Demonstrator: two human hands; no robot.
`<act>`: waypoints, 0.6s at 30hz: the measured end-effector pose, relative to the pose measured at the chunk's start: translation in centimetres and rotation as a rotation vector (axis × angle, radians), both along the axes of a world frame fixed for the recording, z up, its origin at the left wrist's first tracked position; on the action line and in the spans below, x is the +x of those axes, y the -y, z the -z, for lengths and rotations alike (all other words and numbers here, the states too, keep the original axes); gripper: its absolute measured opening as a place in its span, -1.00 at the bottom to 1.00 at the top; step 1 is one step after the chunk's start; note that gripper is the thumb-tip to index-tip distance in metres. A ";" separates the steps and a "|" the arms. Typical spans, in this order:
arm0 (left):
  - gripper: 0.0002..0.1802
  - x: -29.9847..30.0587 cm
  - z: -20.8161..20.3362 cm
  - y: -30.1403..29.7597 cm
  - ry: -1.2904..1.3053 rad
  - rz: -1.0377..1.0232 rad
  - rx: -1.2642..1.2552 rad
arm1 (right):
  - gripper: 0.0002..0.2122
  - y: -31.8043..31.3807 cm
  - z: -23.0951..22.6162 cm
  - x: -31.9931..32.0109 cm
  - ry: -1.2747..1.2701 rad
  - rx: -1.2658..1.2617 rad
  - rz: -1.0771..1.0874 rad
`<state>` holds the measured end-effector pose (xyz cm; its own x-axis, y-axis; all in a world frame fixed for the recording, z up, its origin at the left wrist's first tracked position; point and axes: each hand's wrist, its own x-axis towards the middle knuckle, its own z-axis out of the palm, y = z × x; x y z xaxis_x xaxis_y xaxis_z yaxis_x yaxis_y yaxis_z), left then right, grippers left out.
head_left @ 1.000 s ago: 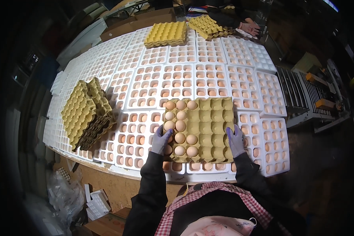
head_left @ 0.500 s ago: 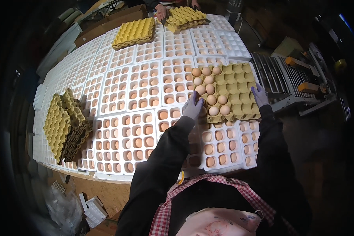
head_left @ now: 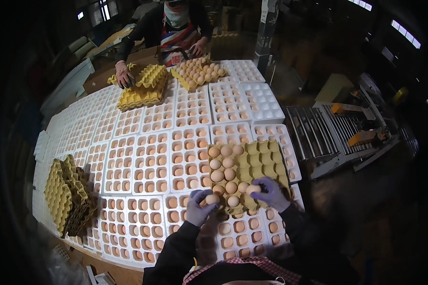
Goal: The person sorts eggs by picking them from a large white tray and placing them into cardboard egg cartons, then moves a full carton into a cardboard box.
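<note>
A tan moulded-pulp egg tray [head_left: 264, 164] lies on white foam egg boxes in front of me. Brown eggs [head_left: 228, 163] fill its left part, while the cups to the right hold none. My left hand [head_left: 199, 207], gloved in pale purple, pinches an egg [head_left: 212, 199] by the tray's near left corner. Over the near right part of the tray, my gloved right hand [head_left: 274, 194] has its fingers closed round another egg [head_left: 253, 190]. One more egg [head_left: 243, 186] sits right beside that one.
White foam boxes [head_left: 120, 164] with eggs in their cells cover the table. A stack of pulp trays [head_left: 64, 199] stands at the left. Across the table, a co-worker's hand [head_left: 124, 76] rests on yellow trays [head_left: 140, 97] near an egg-filled tray [head_left: 197, 73]. A roller conveyor [head_left: 314, 133] stands right.
My hands have left the tray's sides and now hold eggs at its near part. The co-worker's upper tray has moved left onto the yellow stack, uncovering eggs. My view has tilted up.
</note>
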<state>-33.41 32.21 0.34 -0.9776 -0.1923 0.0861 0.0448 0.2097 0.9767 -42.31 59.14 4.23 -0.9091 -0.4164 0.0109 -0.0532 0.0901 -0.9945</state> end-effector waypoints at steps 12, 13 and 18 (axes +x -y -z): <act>-0.19 1.3 -4.0 -8.4 0.163 0.337 -1.169 | -0.57 1.4 -0.9 -2.5 -0.060 0.314 -0.199; -0.28 1.3 -3.5 -8.3 0.102 0.300 -1.156 | -0.60 0.9 -0.9 -2.6 0.289 -0.009 -0.123; -0.39 -0.4 -2.7 -6.7 0.121 0.407 -0.806 | -0.57 1.5 -2.4 -4.4 0.007 0.075 -0.247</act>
<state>-33.79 38.86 3.03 -0.9679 0.2436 -0.0624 0.1717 0.8216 0.5436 -46.70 57.69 6.67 -0.7796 -0.6253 -0.0347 -0.0757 0.1490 -0.9859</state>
